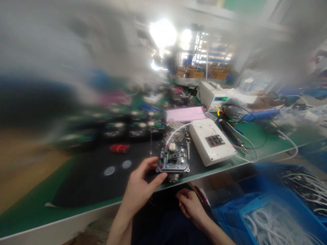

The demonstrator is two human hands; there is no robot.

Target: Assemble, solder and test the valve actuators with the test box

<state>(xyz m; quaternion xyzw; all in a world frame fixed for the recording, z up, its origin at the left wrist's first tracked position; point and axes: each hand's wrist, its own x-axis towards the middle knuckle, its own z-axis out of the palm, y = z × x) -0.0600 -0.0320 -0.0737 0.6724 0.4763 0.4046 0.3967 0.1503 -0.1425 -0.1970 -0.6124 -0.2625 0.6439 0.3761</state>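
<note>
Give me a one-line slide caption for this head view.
Left hand grips a circuit board at the workbench edge, near a white box; right hand sits below it.

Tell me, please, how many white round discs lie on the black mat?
2 discs: one left on the mat, the other just right of it, near the left hand. Blur may hide others.

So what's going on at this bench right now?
A person at a workbench grips a circuit board by its left edge with the left hand, at the bench's near edge. The right hand sits curled below the bench; whether it holds anything is unclear. A white box lies beside the board.
</note>
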